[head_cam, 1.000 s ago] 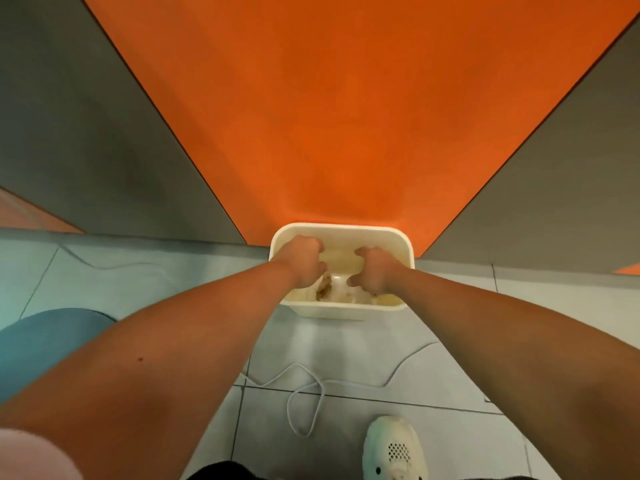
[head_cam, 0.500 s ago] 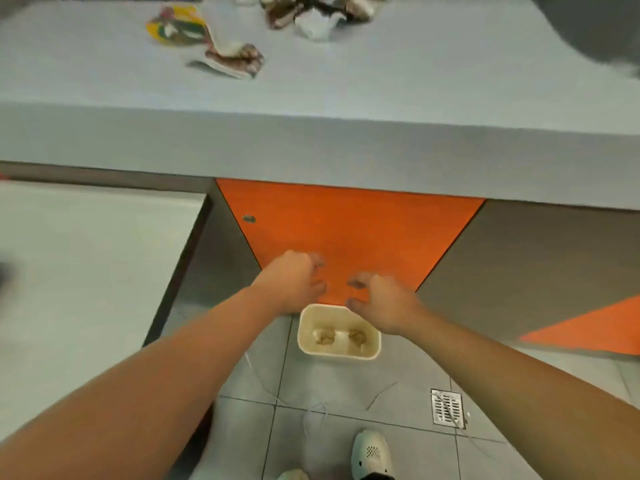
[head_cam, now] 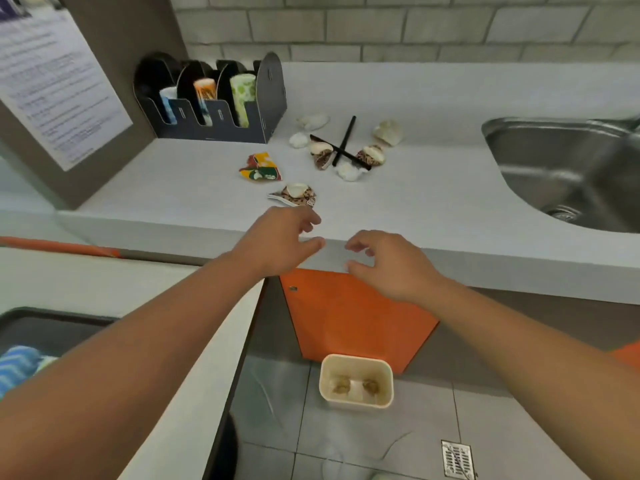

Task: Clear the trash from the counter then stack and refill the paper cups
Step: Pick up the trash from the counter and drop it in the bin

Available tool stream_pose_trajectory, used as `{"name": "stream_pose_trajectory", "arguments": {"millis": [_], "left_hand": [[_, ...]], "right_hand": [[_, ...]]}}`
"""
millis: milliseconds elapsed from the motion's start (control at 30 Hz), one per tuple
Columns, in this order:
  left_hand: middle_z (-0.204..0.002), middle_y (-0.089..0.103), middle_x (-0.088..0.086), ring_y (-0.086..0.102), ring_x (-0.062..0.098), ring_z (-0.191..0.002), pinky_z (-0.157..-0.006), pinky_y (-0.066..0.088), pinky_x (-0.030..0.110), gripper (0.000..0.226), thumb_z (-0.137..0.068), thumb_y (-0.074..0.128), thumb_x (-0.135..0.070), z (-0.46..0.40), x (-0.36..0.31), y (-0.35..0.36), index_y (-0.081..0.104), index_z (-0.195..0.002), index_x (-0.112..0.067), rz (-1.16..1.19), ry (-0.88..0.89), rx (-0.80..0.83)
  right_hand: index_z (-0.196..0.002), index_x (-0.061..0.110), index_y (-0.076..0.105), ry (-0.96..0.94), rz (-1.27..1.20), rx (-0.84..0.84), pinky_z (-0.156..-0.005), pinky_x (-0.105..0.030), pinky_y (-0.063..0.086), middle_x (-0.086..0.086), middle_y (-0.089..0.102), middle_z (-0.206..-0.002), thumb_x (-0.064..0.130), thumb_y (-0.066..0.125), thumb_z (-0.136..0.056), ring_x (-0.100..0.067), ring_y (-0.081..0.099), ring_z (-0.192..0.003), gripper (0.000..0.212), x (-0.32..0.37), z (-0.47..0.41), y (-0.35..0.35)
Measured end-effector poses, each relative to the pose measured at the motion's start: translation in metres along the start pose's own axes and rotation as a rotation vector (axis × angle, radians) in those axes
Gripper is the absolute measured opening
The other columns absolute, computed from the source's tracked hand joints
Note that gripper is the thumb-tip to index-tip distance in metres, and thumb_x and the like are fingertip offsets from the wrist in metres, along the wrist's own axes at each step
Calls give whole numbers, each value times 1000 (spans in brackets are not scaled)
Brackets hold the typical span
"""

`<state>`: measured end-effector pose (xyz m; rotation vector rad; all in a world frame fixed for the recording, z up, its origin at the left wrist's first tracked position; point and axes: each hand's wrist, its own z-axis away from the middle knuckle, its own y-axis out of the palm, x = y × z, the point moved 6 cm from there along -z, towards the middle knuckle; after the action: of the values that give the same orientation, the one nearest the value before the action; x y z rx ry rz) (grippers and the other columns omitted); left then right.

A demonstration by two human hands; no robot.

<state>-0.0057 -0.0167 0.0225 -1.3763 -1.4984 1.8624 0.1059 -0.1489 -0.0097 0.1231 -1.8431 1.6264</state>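
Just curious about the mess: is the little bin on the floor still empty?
No, the bin on the floor already holds two crumpled brownish scraps at its bottom.

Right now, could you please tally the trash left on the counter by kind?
Pale crumpled wads: 4
Brown-patterned crushed cups: 3
Yellow-green crushed cup: 1
Black sticks: 2
Total: 10

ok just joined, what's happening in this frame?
A person is clearing trash off the counter. Both hands are empty: the left hand reaches toward a crumpled patterned cup near the counter edge, and the right hand hovers beside it. More crushed cups, wrappers and two black sticks lie further back. The small bin on the floor holds two scraps.
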Motion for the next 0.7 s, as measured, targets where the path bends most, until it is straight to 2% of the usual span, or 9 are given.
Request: {"name": "stream_pose_trajectory", "arguments": {"millis": [100,233,300,400,500,600,700], "left_hand": [[-128,63,1,58,16,-116,-93,39,22,46,-90,67,-37,-23,5,-13,59,-131,-16,-9,3,-89],[-140,54,8,49,25,-128,-105,40,34,63,-86,72,-39,-66,21,-4,51,-139,-13,17,-65,-125],[-147,46,9,41,27,-135,-110,37,40,75,-83,73,-46,-86,34,6,43,-144,-15,27,-156,-103],[-153,37,6,31,29,-140,-112,32,44,84,-82,68,-57,-108,48,25,33,-149,-21,-19,-278,13],[-153,35,5,27,30,-139,-111,30,43,76,-87,63,-55,-122,55,36,33,-149,-23,-146,-260,78],[-143,46,3,34,29,-131,-107,33,37,57,-94,58,-42,-132,57,36,41,-146,-26,-137,-193,17],[-128,57,1,43,26,-113,-96,39,34,44,-95,57,-37,-141,57,34,53,-138,-25,-158,-129,-42]], "right_hand": [[-124,26,59,-1,4,-60,-88,-31,43,5,59,-128,38,60,-92,-16,53,-116,35,-8,-26,-21],[-126,22,58,32,34,-119,-95,-40,44,-4,56,-128,40,62,-90,-24,48,-122,41,-33,-73,-37],[-132,21,54,44,52,-136,-96,-38,42,-5,50,-135,40,64,-88,-25,43,-126,49,-46,-98,-44],[-136,21,48,34,54,-158,-94,-37,40,-4,46,-139,40,68,-84,-26,40,-127,59,-61,-136,-55],[-136,18,48,0,44,-168,-96,-36,39,-5,48,-135,39,69,-84,-28,40,-126,60,-69,-176,-66],[-134,17,51,-2,3,-184,-96,-35,38,-8,52,-132,39,68,-85,-27,42,-126,56,-73,-216,-73],[-131,15,54,-12,9,-181,-97,-38,42,-9,55,-129,39,67,-86,-29,46,-123,53,-74,-255,-74]]}}
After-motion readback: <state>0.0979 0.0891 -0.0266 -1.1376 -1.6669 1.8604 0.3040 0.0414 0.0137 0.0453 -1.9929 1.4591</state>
